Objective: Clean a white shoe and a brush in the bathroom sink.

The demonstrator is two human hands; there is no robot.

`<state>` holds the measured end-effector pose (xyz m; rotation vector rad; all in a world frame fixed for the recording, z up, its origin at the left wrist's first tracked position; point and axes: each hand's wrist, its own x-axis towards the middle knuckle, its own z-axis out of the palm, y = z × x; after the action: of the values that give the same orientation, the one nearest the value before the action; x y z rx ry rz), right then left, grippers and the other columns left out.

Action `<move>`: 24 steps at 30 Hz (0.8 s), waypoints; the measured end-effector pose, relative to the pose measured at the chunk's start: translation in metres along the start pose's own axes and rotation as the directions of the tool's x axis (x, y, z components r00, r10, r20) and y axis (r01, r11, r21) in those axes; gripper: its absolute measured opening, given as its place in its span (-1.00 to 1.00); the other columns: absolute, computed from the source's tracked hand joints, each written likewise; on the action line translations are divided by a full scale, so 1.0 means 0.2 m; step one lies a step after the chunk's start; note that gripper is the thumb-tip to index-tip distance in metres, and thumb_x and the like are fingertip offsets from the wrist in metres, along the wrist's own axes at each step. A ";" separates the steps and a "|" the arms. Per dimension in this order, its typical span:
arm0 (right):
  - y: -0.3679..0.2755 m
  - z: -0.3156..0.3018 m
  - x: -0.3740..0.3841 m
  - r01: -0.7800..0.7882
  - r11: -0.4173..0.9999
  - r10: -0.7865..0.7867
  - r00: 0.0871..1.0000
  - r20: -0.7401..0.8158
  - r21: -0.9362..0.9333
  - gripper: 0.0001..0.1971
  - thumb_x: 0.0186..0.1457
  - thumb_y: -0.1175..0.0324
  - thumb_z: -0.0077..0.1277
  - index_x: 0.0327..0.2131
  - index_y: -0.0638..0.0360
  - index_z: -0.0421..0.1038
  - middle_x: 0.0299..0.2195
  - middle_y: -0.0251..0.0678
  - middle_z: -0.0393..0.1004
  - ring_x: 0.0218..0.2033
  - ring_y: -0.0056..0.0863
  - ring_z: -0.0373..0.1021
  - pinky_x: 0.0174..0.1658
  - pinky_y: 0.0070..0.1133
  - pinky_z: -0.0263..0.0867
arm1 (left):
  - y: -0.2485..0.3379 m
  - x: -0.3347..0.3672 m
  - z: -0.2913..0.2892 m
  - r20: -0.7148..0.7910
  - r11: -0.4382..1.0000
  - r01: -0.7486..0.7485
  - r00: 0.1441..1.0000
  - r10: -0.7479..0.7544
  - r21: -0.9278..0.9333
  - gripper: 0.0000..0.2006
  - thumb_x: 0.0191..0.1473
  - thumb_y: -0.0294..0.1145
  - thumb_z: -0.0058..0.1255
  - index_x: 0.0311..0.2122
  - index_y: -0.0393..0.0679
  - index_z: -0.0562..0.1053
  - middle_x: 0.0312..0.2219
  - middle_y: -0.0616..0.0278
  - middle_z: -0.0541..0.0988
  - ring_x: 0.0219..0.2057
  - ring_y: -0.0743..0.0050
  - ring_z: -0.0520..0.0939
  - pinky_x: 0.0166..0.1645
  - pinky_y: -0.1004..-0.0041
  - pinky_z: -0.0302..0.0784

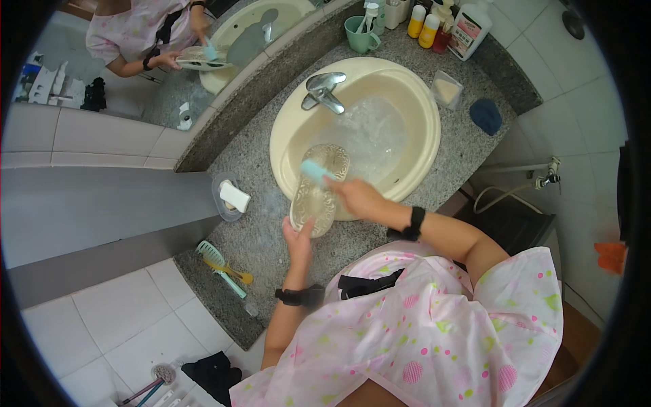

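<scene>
Over the near-left rim of the cream oval sink, a shoe lies tilted with its beige, relief-patterned sole facing up. My left hand grips its near end, thumb over the edge. In my right hand is a small light-blue brush, pressed against the middle of the sole; its bristles are hidden. Both hands are closed. Cloudy, bubbly water fills part of the basin beneath the chrome faucet.
Left on the grey granite counter sit a white soap bar in a dish and a green comb. Behind the sink stand a green cup with toothbrushes and several bottles. A soap box and blue pad lie right.
</scene>
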<state>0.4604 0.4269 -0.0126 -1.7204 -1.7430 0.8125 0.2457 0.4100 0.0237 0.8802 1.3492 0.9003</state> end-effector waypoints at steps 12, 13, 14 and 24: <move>0.04 -0.09 0.05 -0.039 0.998 0.033 0.993 0.112 0.045 -0.67 0.17 0.27 -0.15 0.00 0.06 0.36 -0.46 0.02 0.48 -0.45 -0.08 0.47 -0.36 -0.25 0.36 | -0.01 -0.01 -0.05 0.103 0.998 -0.045 0.994 0.041 0.046 -0.62 -0.03 -0.56 0.14 -0.10 -0.33 0.30 -0.22 0.12 0.51 -0.23 0.49 0.54 -0.13 0.52 0.46; 0.06 -0.12 0.11 -0.085 0.996 0.085 0.994 0.062 -0.008 -0.67 0.16 0.28 -0.14 0.00 -0.02 0.36 -0.46 0.02 0.49 -0.45 -0.07 0.47 -0.37 -0.25 0.36 | -0.01 -0.01 -0.04 0.104 0.998 -0.047 0.994 0.042 0.048 -0.62 -0.03 -0.56 0.14 -0.10 -0.33 0.30 -0.22 0.12 0.51 -0.23 0.49 0.54 -0.13 0.52 0.46; 0.07 -0.13 0.15 -0.134 0.989 0.135 0.991 0.008 -0.059 -0.67 0.15 0.28 -0.13 0.01 -0.10 0.37 -0.46 0.01 0.49 -0.44 -0.06 0.47 -0.37 -0.25 0.36 | 0.00 0.00 -0.02 0.107 0.991 -0.066 0.993 0.054 0.115 -0.63 -0.03 -0.56 0.13 -0.10 -0.33 0.30 -0.23 0.12 0.51 -0.23 0.48 0.54 -0.14 0.52 0.46; 0.02 -0.12 0.08 -0.095 0.993 0.095 0.995 -0.014 -0.071 -0.57 0.10 0.36 -0.11 0.09 -0.07 0.33 -0.45 0.01 0.49 -0.47 -0.05 0.45 -0.41 -0.25 0.34 | -0.05 0.02 -0.05 0.177 0.908 -0.148 0.981 0.083 0.393 -0.58 -0.02 -0.54 0.14 -0.07 -0.36 0.27 -0.23 0.07 0.51 -0.24 0.44 0.54 -0.14 0.52 0.45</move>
<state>0.4798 0.4430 0.0004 -1.8638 -1.7131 0.7883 0.2368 0.4105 0.0127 1.3356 1.3787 0.6298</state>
